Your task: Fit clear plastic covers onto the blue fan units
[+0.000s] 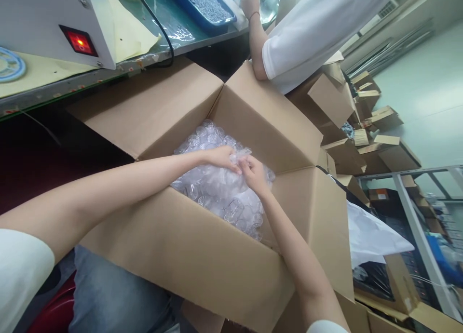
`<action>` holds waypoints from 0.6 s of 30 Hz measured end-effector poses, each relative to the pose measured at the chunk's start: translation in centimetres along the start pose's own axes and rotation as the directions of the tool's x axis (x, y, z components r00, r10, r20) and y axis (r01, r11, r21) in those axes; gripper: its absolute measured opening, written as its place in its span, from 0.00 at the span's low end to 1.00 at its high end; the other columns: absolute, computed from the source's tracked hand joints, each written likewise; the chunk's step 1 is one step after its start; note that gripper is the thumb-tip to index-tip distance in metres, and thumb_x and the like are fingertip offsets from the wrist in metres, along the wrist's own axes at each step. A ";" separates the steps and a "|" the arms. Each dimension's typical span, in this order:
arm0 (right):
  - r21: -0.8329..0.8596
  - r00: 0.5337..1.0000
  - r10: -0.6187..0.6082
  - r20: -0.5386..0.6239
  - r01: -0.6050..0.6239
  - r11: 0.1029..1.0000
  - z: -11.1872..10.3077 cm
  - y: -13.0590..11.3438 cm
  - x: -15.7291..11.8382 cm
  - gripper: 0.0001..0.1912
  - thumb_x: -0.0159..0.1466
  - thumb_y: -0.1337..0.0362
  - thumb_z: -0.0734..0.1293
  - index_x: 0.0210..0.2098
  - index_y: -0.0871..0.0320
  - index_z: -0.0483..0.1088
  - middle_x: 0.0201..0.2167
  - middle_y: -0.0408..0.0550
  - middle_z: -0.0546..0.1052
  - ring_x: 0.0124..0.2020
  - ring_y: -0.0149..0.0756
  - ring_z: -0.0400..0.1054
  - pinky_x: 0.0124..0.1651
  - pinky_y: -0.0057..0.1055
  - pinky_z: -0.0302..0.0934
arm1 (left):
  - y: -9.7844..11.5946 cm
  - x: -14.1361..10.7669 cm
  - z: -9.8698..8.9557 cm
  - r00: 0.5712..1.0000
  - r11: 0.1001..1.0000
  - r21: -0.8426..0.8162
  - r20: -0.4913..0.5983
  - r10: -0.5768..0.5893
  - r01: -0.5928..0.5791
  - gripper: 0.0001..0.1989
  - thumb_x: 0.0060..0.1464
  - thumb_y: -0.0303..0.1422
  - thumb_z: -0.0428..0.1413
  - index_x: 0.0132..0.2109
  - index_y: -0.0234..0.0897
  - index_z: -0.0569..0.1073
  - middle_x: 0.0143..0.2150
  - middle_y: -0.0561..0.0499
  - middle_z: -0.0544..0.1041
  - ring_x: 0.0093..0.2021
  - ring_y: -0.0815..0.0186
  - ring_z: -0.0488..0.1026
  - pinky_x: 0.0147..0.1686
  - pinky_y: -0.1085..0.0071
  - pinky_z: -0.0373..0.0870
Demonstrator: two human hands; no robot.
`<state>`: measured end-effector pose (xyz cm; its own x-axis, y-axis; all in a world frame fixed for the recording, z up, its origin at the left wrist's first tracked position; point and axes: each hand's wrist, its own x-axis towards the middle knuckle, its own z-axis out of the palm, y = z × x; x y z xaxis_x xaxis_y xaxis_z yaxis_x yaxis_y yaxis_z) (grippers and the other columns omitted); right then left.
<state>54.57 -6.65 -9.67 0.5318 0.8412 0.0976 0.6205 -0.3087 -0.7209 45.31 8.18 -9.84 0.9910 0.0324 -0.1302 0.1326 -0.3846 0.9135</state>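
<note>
A large open cardboard box (188,241) stands in front of me with its flaps spread. Inside lies a clear plastic bag (224,181) among many clear, round-ended plastic pieces (202,138). Both hands are over the contents, close together. My left hand (222,158) has its fingers closed on the gathered top of the bag. Just to its right, my right hand (253,171) pinches the same bunched plastic between thumb and fingers.
At the top left, a machine with a lit red switch (79,41) sits on a bench, with a blue tray (210,7) of small pellets behind. Another person's arm (257,39) reaches over the far flap. Cardboard boxes (383,116) and a metal frame (415,227) are at the right.
</note>
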 end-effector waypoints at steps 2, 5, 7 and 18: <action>-0.021 0.997 0.063 -0.043 -0.064 0.998 0.2 1.5 0.7 0.23 0.63 0.43 0.57 0.31 0.56 0.68 0.30 0.45 0.73 0.32 0.35 0.66 0.35 0.31 0.60 | 0.0 0.1 -0.2 1.000 0.998 0.048 -0.001 -0.026 0.026 0.08 0.44 0.33 0.60 0.28 0.33 0.71 0.23 0.55 0.68 0.27 0.68 0.66 0.27 0.73 0.58; -0.112 0.965 0.217 -0.148 -0.235 0.966 -1.3 5.1 1.7 0.23 0.67 0.47 0.53 0.39 0.59 0.68 0.37 0.48 0.73 0.37 0.36 0.68 0.37 0.31 0.63 | -0.1 0.2 -0.6 0.994 0.987 0.119 -0.043 -0.103 0.108 0.04 0.53 0.29 0.54 0.32 0.32 0.71 0.27 0.54 0.71 0.29 0.68 0.68 0.30 0.72 0.63; -0.206 0.923 0.331 -0.197 -0.369 0.906 -3.4 7.8 2.0 0.19 0.68 0.51 0.56 0.42 0.61 0.67 0.39 0.49 0.73 0.39 0.36 0.68 0.41 0.35 0.64 | -0.1 0.3 -0.9 0.983 0.969 0.171 -0.073 -0.170 0.180 0.06 0.57 0.30 0.52 0.36 0.31 0.71 0.32 0.52 0.73 0.33 0.67 0.70 0.34 0.70 0.67; -0.646 0.766 0.637 -0.090 -0.531 0.548 -4.3 15.5 3.8 0.18 0.65 0.58 0.65 0.52 0.59 0.66 0.52 0.52 0.70 0.51 0.43 0.66 0.53 0.49 0.62 | -0.1 0.6 -1.0 0.940 0.930 0.190 -0.203 -0.275 0.313 0.10 0.58 0.32 0.55 0.45 0.31 0.71 0.45 0.46 0.74 0.45 0.62 0.72 0.46 0.60 0.70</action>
<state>68.72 -10.20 -17.51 0.8540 0.4080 -0.3229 0.4300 -0.9028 -0.0037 45.93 9.21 -9.63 0.8991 0.3233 -0.2951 0.4298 -0.5233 0.7358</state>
